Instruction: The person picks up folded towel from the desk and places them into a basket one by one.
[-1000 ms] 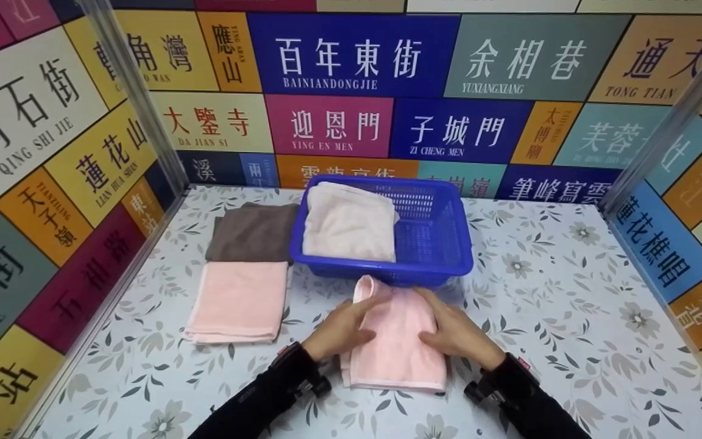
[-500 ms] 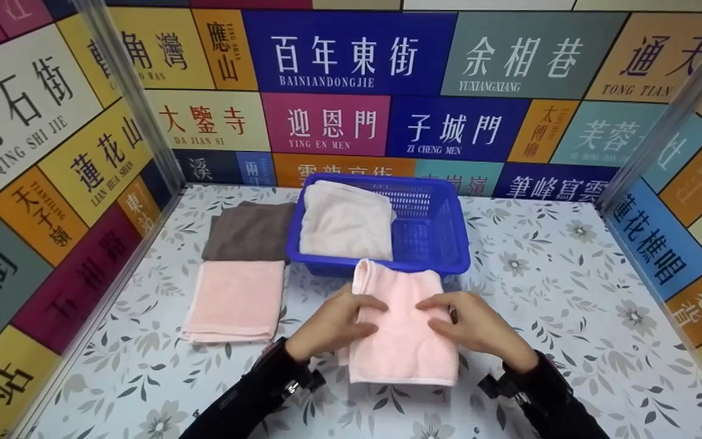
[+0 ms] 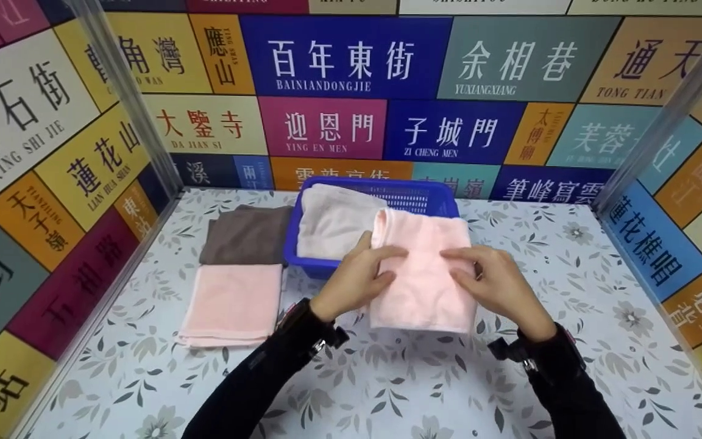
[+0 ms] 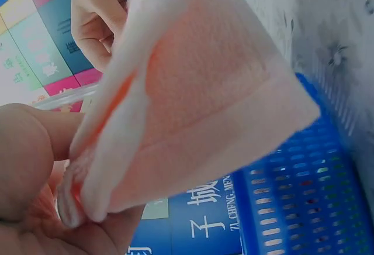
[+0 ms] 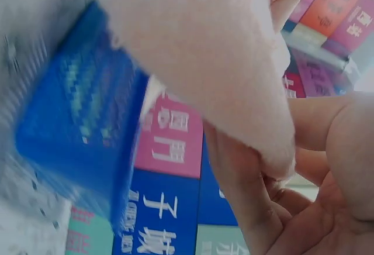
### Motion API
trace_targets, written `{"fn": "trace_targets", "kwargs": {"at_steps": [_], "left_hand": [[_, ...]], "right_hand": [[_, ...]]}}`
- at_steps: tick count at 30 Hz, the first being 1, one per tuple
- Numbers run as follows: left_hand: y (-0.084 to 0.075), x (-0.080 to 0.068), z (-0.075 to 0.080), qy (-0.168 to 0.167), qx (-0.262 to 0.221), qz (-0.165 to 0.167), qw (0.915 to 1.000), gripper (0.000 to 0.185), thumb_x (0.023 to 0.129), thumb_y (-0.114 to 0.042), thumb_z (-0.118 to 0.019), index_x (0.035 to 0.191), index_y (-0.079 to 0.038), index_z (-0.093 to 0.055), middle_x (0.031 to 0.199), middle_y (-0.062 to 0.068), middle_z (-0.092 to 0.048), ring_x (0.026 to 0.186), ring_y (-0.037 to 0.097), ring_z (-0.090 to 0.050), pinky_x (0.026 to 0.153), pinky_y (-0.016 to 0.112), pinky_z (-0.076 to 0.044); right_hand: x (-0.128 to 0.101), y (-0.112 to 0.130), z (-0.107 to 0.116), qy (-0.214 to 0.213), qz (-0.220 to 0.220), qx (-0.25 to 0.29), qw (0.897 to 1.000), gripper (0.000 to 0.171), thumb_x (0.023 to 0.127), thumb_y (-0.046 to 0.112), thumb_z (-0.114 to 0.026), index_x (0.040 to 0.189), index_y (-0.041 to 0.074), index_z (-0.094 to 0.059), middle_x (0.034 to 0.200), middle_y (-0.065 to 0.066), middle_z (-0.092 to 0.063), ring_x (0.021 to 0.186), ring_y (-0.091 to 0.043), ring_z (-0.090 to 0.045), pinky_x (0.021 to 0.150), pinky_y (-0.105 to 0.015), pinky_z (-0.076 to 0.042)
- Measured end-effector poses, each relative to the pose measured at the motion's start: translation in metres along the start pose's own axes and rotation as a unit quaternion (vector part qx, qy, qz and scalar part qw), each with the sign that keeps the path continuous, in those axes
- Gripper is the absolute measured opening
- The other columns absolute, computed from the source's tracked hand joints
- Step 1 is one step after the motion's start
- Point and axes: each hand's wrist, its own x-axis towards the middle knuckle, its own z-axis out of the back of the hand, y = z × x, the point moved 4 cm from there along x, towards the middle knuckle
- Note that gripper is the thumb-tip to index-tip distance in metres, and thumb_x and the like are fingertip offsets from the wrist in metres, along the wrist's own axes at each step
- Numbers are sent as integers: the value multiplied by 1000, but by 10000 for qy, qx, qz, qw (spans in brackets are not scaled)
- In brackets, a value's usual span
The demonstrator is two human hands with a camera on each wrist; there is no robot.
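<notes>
A person holds a folded pink towel [image 3: 424,274] up in the air, in front of the blue plastic basket [image 3: 293,244] and hiding its near right part. The head view does not show whether the towel touches the basket. The left hand [image 3: 357,277] pinches one side of the towel and the right hand [image 3: 500,283] pinches the other side. Both wrist views show the cloth caught between thumb and fingers.

The towel looks light, soft and a bit fluffy. It should not break or slide away easily, but it is floppy. It looks like the layers could slip apart or the bottom could sag if only one layer were held. In the left wrist view the folds gape a little, so a good hold takes in all the layers at once. The two sides, about halfway up, look like a good place to hold, as that keeps it flat and wide.

A folded white towel [image 3: 339,222] sits in the left part of the basket. On the table [image 3: 113,378], left of the basket, lie a folded brown towel [image 3: 244,235] and, nearer the person, another pink towel [image 3: 235,299].
</notes>
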Motion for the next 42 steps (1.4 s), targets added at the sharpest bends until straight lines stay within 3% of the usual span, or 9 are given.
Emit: {"fn": "trace_targets", "kwargs": {"at_steps": [4,7,11,16,19,25,32,38,42], "left_hand": [[6,24,1,12,-48,276,9996,47,89,4,-67,135,-9,-69,137,21,-51,70,7,-50,64,20,-54],[9,39,-1,-31,79,349,9994,51,87,5,-65,136,-9,-68,136,21,-51,74,11,-51,66,21,-51],[14,57,-4,-142,226,433,9987,53,88,5,-63,138,-9,-67,141,21,-50,75,15,-54,64,21,-47],[21,74,-8,-206,444,664,9966,55,89,5,-62,141,-13,-65,148,23,-47,75,21,-60,63,23,-49],[26,83,-12,-177,491,841,9951,56,90,5,-62,143,-14,-64,150,26,-46,78,25,-63,63,25,-51],[34,95,-17,-198,555,1140,9917,55,93,6,-61,144,-14,-62,146,21,-48,87,31,-67,72,31,-58],[45,106,-28,-198,717,1479,9862,56,95,6,-61,146,-16,-61,145,20,-47,98,34,-70,84,36,-62],[53,112,-44,-151,1424,1364,9802,41,93,6,-64,130,-11,-68,138,21,-53,102,35,-70,88,40,-61],[57,113,-53,-49,2277,1125,9672,24,93,4,-63,115,-4,-70,128,22,-59,93,35,-72,81,41,-62]], "right_hand": [[20,-9,4,-196,-22,-121,9997,32,89,0,-73,120,5,-77,118,-21,-75,84,-26,-64,75,-38,-51],[33,-16,5,-330,-64,-219,9992,31,88,0,-71,119,3,-77,113,-22,-75,76,-28,-59,68,-40,-47],[49,-26,5,-491,-105,-372,9980,31,89,2,-70,119,3,-77,108,-23,-74,76,-33,-58,70,-43,-45],[65,-38,4,-520,-226,-391,9976,32,90,3,-68,121,1,-75,120,-26,-72,104,-45,-66,94,-58,-51],[73,-46,3,-464,-309,-426,9975,32,91,3,-67,122,1,-74,121,-26,-71,111,-48,-65,99,-60,-49],[87,-58,-2,-421,-228,-706,9964,33,92,4,-67,123,2,-74,103,-24,-70,89,-42,-62,81,-56,-49],[99,-73,-12,-298,-273,-881,9953,33,93,4,-68,124,1,-73,107,-27,-69,95,-45,-64,86,-58,-50],[103,-85,-25,-30,-438,-1039,9936,34,94,6,-68,127,0,-72,113,-28,-68,102,-47,-64,91,-59,-51],[105,-85,-34,184,-385,-1272,9910,34,94,7,-68,127,0,-71,115,-28,-68,105,-47,-65,91,-60,-52]]}}
